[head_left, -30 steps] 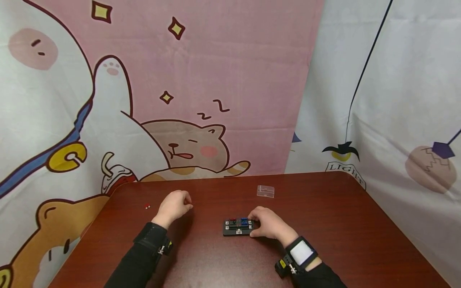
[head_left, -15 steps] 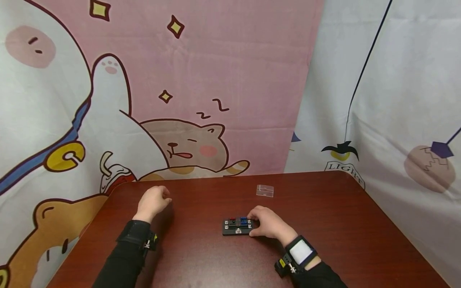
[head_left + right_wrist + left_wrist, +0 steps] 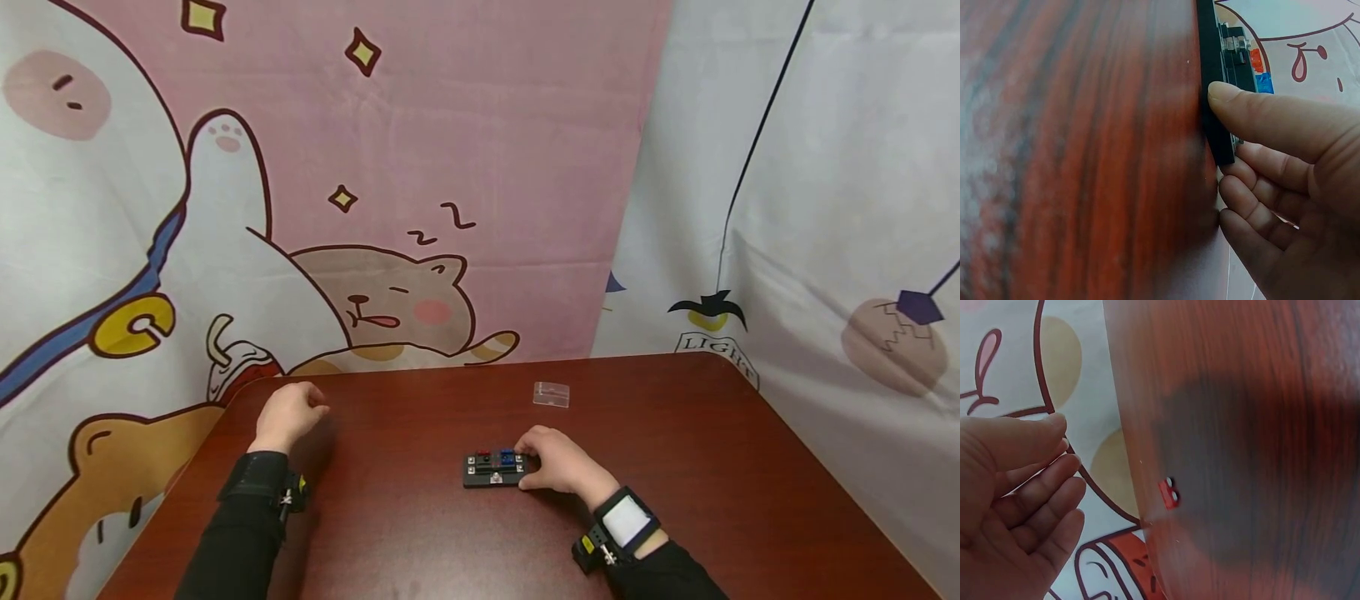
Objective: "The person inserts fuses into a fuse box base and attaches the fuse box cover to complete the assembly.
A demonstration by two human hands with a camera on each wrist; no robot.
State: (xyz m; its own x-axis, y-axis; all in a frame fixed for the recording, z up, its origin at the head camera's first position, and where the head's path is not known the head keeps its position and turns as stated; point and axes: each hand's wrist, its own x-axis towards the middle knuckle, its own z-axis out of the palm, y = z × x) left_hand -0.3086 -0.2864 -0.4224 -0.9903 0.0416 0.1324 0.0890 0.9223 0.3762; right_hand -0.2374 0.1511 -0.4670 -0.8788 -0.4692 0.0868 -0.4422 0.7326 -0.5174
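A black fuse block [image 3: 495, 471] lies on the table, with red and blue blade fuses in its top. My right hand [image 3: 558, 461] grips its right end. In the right wrist view the thumb [image 3: 1225, 92] presses one long side of the block. At the table's far left, my left hand [image 3: 288, 414] is raised, its fingers loosely bent and nothing in them. Below it a small red blade fuse [image 3: 1168, 495], two metal prongs showing, lies on the table in the left wrist view, apart from the fingers. The left hand hides that fuse in the head view.
A clear plastic cover [image 3: 551, 394] lies toward the back of the brown table [image 3: 420, 533]. Behind the table hangs a printed cloth [image 3: 525, 167] with cartoon animals. The table's left edge runs close to the left hand.
My left hand has moved left, from beside the loose red fuse to over it. The right hand keeps its grip on the fuse block, which stays in place.
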